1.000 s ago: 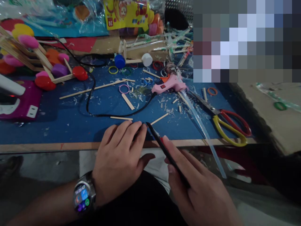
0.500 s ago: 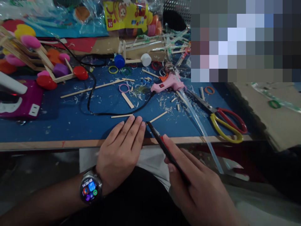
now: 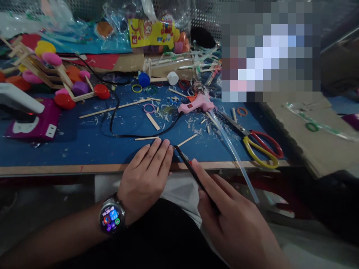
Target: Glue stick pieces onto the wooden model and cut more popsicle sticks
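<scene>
My left hand [image 3: 147,175], with a smartwatch [image 3: 111,217] on the wrist, lies flat on the front edge of the blue work board [image 3: 84,145], fingers together and pressing down near a thin wooden stick [image 3: 146,138]. My right hand [image 3: 232,220] grips a slim black craft knife [image 3: 193,173] with a red part on its handle. The knife's tip rests on the board right beside my left fingertips. What lies under those fingers is hidden.
A pink glue gun [image 3: 198,104] with a black cord [image 3: 117,112] and a long glue stick [image 3: 232,153] lies mid-board. Red and yellow scissors [image 3: 258,144] sit at right. Wood shavings, rubber bands, bottle caps and a stick-and-cap model [image 3: 53,80] crowd the back.
The view has tilted up and shifted a little. My left hand has slid slightly forward on the board. The knife and my right hand have stayed almost in place.
</scene>
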Demonstrator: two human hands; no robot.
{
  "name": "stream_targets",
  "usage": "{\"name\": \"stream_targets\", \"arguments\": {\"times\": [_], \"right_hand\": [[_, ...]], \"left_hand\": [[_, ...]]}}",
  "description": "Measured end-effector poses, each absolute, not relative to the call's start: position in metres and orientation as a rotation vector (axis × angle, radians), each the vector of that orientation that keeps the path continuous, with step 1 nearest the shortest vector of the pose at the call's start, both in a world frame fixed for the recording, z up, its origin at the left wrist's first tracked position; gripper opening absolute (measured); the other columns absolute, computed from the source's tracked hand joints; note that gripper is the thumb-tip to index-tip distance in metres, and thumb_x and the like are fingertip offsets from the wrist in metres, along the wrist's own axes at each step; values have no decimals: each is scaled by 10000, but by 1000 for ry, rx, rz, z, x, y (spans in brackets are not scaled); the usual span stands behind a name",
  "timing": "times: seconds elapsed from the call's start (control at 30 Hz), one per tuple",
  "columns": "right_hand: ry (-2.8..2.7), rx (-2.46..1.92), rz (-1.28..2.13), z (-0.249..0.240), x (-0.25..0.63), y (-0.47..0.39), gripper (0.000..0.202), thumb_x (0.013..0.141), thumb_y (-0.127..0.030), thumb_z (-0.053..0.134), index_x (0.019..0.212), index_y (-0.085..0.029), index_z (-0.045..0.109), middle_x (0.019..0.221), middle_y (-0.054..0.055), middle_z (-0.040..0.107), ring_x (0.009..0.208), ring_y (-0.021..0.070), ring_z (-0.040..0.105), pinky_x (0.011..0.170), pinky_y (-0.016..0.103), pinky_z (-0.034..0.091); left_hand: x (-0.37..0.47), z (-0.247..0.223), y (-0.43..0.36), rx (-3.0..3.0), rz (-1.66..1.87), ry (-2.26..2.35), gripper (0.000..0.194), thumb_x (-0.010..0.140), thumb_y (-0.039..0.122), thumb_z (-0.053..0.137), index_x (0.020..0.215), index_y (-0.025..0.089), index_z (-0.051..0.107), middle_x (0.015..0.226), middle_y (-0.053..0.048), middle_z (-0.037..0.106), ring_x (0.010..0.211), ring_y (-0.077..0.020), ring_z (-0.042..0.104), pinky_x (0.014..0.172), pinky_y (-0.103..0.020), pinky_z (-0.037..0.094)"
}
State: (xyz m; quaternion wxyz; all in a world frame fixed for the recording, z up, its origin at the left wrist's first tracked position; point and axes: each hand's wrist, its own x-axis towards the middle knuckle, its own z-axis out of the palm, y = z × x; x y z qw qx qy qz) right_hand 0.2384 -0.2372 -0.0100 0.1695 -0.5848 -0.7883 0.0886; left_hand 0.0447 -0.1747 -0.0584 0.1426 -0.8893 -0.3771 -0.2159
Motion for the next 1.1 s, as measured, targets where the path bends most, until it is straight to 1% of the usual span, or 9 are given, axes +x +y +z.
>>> {"name": "stream_targets", "arguments": {"times": [0.07, 0.2, 0.37, 0.5, 0.6, 0.7, 0.83, 0.97, 1.1], "right_hand": [[-2245, -1664, 242, -10, 239, -237, 521, 983, -164, 404, 1495, -116, 494, 1089, 131, 774, 814, 213, 781, 568, 276, 628], [-2217, -1647, 228, -14, 236, -228, 509, 966, -145, 408, 1459, -109, 533, 1138, 130, 772, 874, 223, 783, 632, 293, 645], [-2204, -1639, 243, -13, 237, -232, 516, 967, -142, 406, 1468, -98, 517, 1154, 132, 767, 898, 222, 780, 652, 294, 646], [-2210, -1643, 252, -10, 239, -238, 525, 968, -141, 402, 1480, -97, 506, 1116, 138, 770, 839, 220, 779, 616, 299, 641], [-2193, -1652, 297, -12, 236, -231, 534, 957, -141, 406, 1478, -96, 512, 1127, 141, 767, 870, 231, 777, 655, 321, 651], [-2179, -1686, 335, -13, 233, -224, 546, 949, -145, 414, 1486, -121, 513, 1163, 135, 762, 868, 227, 774, 646, 314, 648], [-2182, -1668, 341, -10, 238, -229, 542, 958, -149, 411, 1490, -120, 508, 1139, 133, 767, 877, 218, 774, 672, 305, 646], [-2186, -1663, 308, -8, 240, -235, 521, 969, -148, 389, 1469, -93, 528, 1083, 137, 777, 820, 204, 778, 617, 276, 631], [-2182, -1656, 296, -14, 235, -228, 527, 956, -148, 395, 1463, -100, 535, 1115, 132, 773, 793, 198, 771, 621, 279, 631]], "left_hand": [[45, -59, -175, -2559, -630, -1083, 436, 1030, 257, 524, 1375, 1, 596, 1440, -182, 613, 1333, -317, 610, 1075, -434, 521], [45, -60, -175, -2559, -648, -1115, 432, 1028, 256, 528, 1368, -1, 601, 1444, -187, 609, 1340, -312, 605, 1080, -431, 516], [46, -59, -175, -2574, -661, -1111, 435, 1013, 253, 563, 1369, 5, 602, 1440, -187, 615, 1339, -319, 604, 1075, -441, 516], [46, -58, -175, -2572, -679, -1101, 443, 1009, 269, 579, 1361, 1, 608, 1427, -190, 626, 1324, -328, 615, 1070, -447, 515], [46, -58, -175, -2576, -674, -1116, 450, 1009, 259, 571, 1366, -13, 597, 1431, -197, 621, 1331, -325, 610, 1071, -443, 512], [46, -58, -175, -2573, -660, -1123, 442, 1006, 236, 562, 1371, -12, 592, 1435, -199, 615, 1331, -321, 611, 1067, -441, 514], [46, -57, -176, -2564, -648, -1103, 437, 1019, 264, 555, 1366, 2, 602, 1437, -192, 615, 1338, -321, 606, 1065, -443, 515], [46, -56, -175, -2563, -620, -1093, 433, 1027, 262, 540, 1368, 2, 601, 1429, -188, 623, 1335, -321, 608, 1069, -439, 513], [46, -56, -175, -2561, -633, -1112, 439, 1024, 246, 535, 1365, -24, 594, 1434, -206, 615, 1334, -320, 609, 1063, -438, 516]]}}
